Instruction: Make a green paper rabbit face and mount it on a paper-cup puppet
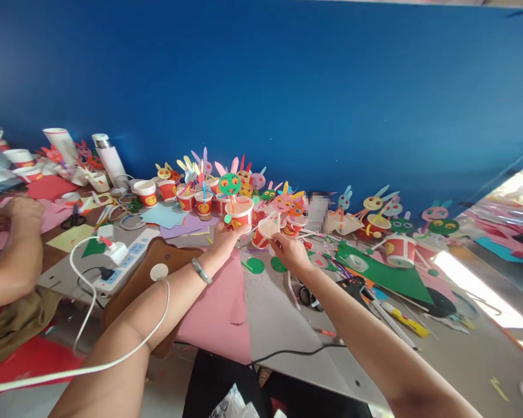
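Along the back row [186, 200]: my left hand [224, 237] wraps the green-faced cup [240, 213], right hand [289, 251] pinches a tilted cup [265, 231]. Looks mid-placement; next needs clearance.

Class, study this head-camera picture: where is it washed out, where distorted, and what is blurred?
Head view: sunlight burns out the right edge of the table; the wide lens tilts and bows the blue wall; a pixelated patch hides something among the crafts; the left hand and right hand, each gripping a paper cup, are sharp.
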`<state>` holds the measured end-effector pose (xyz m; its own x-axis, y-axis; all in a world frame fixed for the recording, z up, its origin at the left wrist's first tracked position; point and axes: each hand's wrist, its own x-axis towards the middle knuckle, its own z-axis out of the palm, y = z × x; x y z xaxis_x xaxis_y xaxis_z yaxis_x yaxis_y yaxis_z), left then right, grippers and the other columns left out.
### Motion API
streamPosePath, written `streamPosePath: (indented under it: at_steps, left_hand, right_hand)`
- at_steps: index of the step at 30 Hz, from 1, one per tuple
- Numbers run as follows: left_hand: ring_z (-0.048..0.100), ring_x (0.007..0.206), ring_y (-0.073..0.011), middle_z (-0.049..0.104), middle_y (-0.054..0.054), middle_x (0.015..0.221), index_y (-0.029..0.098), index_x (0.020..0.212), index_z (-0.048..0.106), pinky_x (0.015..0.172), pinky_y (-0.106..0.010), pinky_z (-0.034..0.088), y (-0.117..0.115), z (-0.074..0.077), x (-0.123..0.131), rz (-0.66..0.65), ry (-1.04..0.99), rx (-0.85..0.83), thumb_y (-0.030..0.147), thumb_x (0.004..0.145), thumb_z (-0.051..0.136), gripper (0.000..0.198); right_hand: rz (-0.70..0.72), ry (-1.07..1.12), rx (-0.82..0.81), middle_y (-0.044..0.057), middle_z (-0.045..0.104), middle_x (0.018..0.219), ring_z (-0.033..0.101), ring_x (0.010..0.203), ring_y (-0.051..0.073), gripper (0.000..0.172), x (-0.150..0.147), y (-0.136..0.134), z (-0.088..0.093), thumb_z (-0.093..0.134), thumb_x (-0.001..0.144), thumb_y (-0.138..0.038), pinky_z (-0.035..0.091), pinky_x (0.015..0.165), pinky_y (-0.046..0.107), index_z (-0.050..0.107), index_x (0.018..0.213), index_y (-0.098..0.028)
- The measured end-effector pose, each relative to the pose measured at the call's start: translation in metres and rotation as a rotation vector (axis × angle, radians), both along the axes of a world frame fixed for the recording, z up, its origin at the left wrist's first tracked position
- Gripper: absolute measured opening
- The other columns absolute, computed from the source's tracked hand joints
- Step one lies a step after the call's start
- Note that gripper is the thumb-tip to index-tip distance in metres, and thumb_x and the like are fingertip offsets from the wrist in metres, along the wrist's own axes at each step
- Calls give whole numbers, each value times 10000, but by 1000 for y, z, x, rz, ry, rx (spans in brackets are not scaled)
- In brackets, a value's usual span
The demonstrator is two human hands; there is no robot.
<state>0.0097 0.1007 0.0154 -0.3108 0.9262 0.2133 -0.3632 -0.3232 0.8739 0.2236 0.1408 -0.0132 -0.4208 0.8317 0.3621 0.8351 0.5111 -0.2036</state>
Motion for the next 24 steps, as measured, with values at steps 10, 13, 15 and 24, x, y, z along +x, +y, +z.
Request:
streamPosePath:
  at_steps: [10,13,15,24]
  left_hand:
    - [693,809,-218,772,-52,858,174,1024,707,830,-393,543,0,-2,0,8,-3,10,254,526,929,550]
    - [698,829,-218,774,-55,868,172,1009,709,857,-401,548,2,-4,-1,14,-6,5,263,529,928,535]
    - [703,857,-220,775,-61,878,167,972,711,887,-405,549,3,-6,-1,17,-7,7,267,539,923,493]
    - [700,847,-213,770,-55,878,172,997,711,867,-383,548,7,-8,-1,21,-23,27,290,506,931,550]
  right_hand:
    - [49,15,59,101,783,881,687,716,206,326,23,-13,-6,439,1013,-383,395,622,270,711,1046,-205]
    - [53,21,64,100,782,887,685,711,203,321,22,-12,-5,441,1010,-378,400,619,268,710,1036,-206]
    - [55,25,64,100,782,890,685,712,203,319,20,-11,-4,440,1009,-376,400,617,269,709,1039,-207]
    - [42,40,61,104,774,877,670,689,208,340,16,-5,-4,440,1000,-400,397,614,280,708,1057,-198]
